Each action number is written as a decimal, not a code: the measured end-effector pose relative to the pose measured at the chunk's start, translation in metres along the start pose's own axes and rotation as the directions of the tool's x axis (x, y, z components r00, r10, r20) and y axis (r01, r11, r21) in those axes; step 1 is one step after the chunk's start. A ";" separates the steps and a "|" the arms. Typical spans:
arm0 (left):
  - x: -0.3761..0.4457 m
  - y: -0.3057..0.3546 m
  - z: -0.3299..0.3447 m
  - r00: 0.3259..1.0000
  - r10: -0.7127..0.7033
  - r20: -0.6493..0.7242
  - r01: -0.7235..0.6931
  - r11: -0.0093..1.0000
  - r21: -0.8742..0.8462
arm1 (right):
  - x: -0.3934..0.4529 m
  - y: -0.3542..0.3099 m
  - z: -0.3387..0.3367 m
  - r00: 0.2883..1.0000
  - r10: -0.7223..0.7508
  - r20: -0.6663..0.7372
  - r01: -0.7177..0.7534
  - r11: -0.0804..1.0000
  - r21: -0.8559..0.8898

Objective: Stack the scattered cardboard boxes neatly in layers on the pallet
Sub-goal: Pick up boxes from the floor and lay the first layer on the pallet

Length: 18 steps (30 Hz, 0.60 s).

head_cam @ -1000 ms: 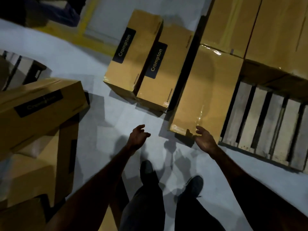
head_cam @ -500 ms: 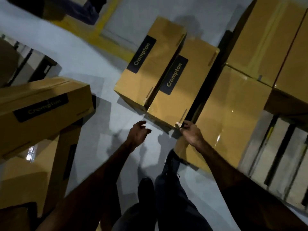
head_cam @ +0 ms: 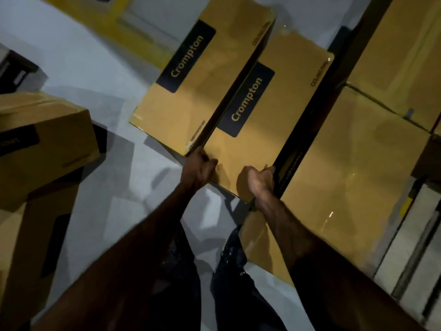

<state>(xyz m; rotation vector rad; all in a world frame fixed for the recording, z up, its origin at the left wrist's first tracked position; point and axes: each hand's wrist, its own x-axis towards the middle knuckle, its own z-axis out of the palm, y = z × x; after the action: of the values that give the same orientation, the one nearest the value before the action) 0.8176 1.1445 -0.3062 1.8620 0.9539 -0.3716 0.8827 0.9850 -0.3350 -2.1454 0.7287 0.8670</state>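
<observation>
Head view: I am closing my left hand [head_cam: 201, 167] and right hand [head_cam: 256, 181] around the near corners of the box [head_cam: 257, 130] lying on the floor [head_cam: 78, 65] beside the pallet [head_cam: 410, 240]. Both grips should be seated evenly before lifting level.

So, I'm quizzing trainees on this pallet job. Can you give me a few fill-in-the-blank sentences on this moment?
1. Both hands grip the near end of the ____ of the two Crompton boxes.
2. The left hand holds its near-left ____.
3. The word printed on each dark label is ____.
4. The left Crompton box lies on the ____.

Missing: right; corner; Crompton; floor
</observation>
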 end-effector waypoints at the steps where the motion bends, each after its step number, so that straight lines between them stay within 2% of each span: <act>1: 0.004 -0.001 0.002 0.999 -0.051 0.003 0.051 0.998 -0.021 | 0.001 0.002 0.003 0.999 0.034 -0.009 -0.034 0.999 0.037; 3: 0.008 -0.001 0.004 0.997 -0.082 -0.006 0.081 0.994 -0.068 | -0.001 0.003 0.003 0.999 0.054 -0.009 -0.053 0.995 0.081; 7: -0.002 0.021 -0.009 0.996 -0.091 0.018 0.092 0.965 -0.245 | -0.013 -0.002 -0.017 0.998 -0.067 -0.016 0.069 0.990 0.122; 11: -0.031 0.082 -0.046 1.000 -0.024 0.017 0.028 0.952 -0.304 | -0.049 -0.032 -0.063 0.987 -0.154 -0.056 0.163 0.952 0.260; 18: -0.107 0.234 -0.114 0.999 0.039 -0.005 -0.038 0.923 -0.384 | -0.147 -0.117 -0.176 0.980 -0.192 -0.046 0.184 0.812 0.554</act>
<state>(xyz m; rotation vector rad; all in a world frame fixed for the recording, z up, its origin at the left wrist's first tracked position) 0.9069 1.1438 -0.0397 1.5172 0.9135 -0.1474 0.9370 0.9531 -0.0852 -1.6460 0.6493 0.4790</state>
